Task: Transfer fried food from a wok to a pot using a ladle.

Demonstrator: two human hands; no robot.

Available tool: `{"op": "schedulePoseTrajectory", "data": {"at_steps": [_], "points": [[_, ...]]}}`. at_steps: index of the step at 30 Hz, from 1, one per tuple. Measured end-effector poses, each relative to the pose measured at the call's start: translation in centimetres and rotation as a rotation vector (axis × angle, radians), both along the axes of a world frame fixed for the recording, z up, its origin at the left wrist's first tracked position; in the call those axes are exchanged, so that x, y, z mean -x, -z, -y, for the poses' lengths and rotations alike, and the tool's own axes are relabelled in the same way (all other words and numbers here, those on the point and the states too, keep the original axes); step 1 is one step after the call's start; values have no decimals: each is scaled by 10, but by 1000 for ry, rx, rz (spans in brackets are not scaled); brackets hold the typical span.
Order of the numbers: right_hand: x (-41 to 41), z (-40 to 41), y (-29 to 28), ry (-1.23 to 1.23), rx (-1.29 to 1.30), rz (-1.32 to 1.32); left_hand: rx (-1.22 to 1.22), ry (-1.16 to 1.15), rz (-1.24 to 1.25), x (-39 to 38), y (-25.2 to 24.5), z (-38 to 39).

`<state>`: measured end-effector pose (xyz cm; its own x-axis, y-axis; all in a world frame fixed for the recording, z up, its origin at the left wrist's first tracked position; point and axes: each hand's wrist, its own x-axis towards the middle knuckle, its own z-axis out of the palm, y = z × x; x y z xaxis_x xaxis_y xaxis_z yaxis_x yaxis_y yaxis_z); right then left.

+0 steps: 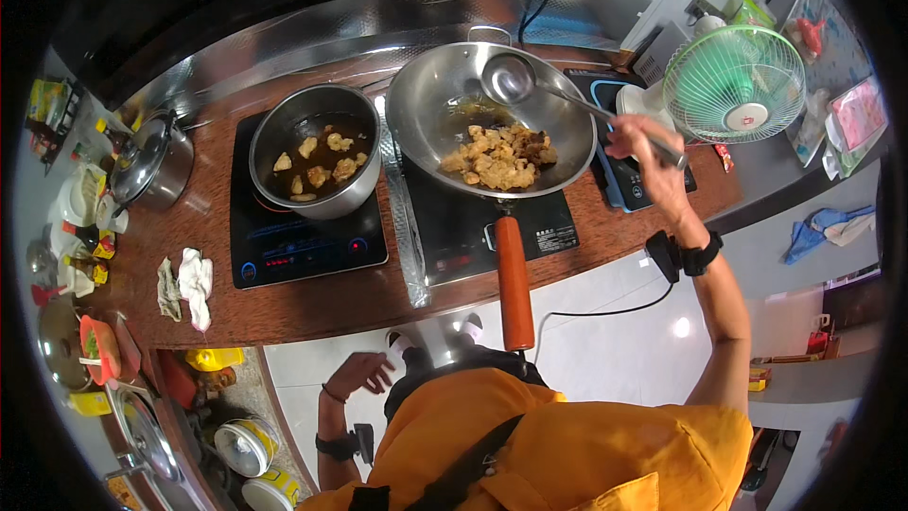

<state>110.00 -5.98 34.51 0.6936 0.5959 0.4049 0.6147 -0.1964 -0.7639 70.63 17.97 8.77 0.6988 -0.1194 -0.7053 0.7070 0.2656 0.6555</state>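
Observation:
My right hand (654,156) grips the handle of a metal ladle (509,78). The ladle's bowl is over the far inner side of a steel wok (418,113). Browned fried pieces (504,160) lie heaped in the wok, with some oil beyond them. The wok's orange-red handle (514,284) points toward my body. At my left side, below the counter's edge, my left hand (360,373) hangs with loosely bent fingers and holds nothing. Left of the wok, a deep metal pot (319,207) contains dark oil and several golden pieces (318,175).
The pot stands on a black induction cooker (305,255); another black cooker (454,227) is under the wok. Wrinkled cloths (195,284) lie on the wooden counter (284,309). A lidded pot (159,163) stands at left, a green-rimmed fan (738,85) at right.

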Motion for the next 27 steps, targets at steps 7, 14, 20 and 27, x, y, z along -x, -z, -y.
{"op": "schedulePoseTrajectory", "data": {"at_steps": [7,14,20,27], "points": [[7,27,12,-269,383,569,245,-167,485,-138,-141,55],[24,53,14,-485,609,807,473,-385,285,-192,-174,98],[43,70,-1,-530,677,827,513,-432,307,-195,-173,103],[34,62,-6,-477,517,772,518,-414,311,-194,-171,101]]}}
